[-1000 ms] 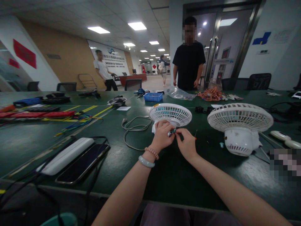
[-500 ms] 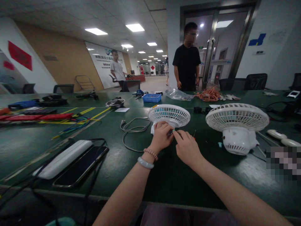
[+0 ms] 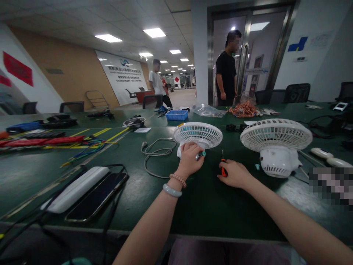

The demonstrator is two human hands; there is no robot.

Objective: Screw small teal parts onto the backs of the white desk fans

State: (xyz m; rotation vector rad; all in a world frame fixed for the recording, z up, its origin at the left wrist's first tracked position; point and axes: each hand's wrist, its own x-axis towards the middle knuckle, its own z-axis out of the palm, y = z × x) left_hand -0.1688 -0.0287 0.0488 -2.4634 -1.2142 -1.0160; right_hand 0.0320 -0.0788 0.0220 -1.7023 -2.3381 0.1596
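The smaller-looking white fan (image 3: 198,134) sits on the table (image 3: 206,209) straight ahead, and just in front of it the left hand (image 3: 191,159) pinches a small teal-ended part (image 3: 203,154). The right hand (image 3: 234,173) has just left that part and closed round the orange-and-black screwdriver (image 3: 224,170), so I'd judge the left now steadies the piece alone. Both forearms reach forward, the right slanting in below the second fan (image 3: 275,162).

There are two fans (image 3: 198,137) (image 3: 276,147), one screwdriver (image 3: 224,171) between them, one phone (image 3: 96,198) on the near left and, on the far side, one blue box (image 3: 177,117) and one bowl (image 3: 141,120).
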